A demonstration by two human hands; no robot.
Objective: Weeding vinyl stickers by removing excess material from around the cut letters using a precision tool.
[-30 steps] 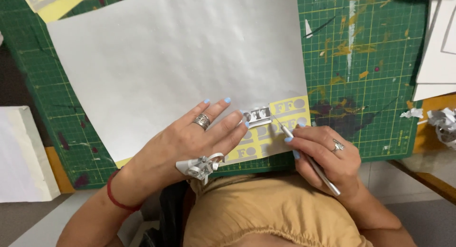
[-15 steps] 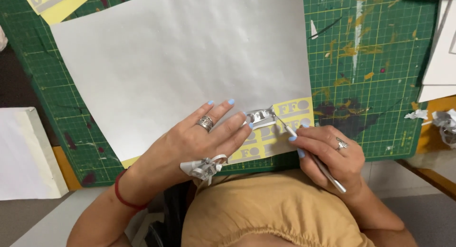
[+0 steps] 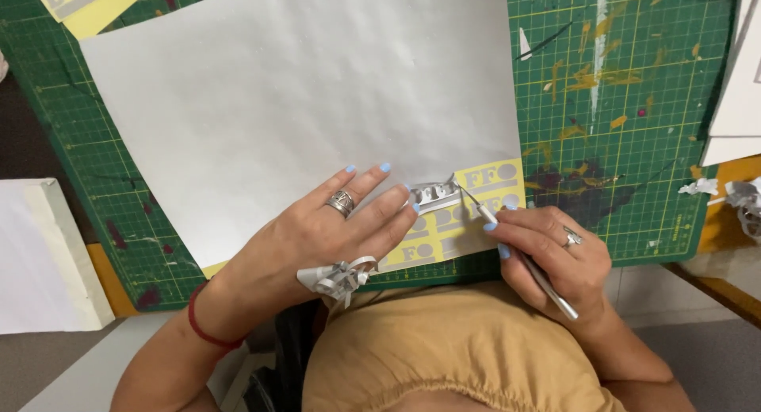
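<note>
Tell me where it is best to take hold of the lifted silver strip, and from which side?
Grip the silver strip at its raised, curled free end by the tool tip, coming from the right, probably. That end stands off the yellow sheet; the other end lies under the left hand fingertips. The right hand holds the tool.

Mat: the cutting mat [image 3: 634, 142] lies on the worktop [image 3: 737, 293].
Sheet: the large sheet [image 3: 301, 103] lies on the mat's left and middle.
Left hand: the left hand [image 3: 317, 237] rests on the sheet's near edge, a curled strip [image 3: 337, 277] at its thumb.
Right hand: the right hand [image 3: 555, 257], right of the left, holds a knife [image 3: 523, 257] at the lettered panel [image 3: 468, 210].
Far right: scraps [image 3: 729, 194] lie beside the mat.
</note>
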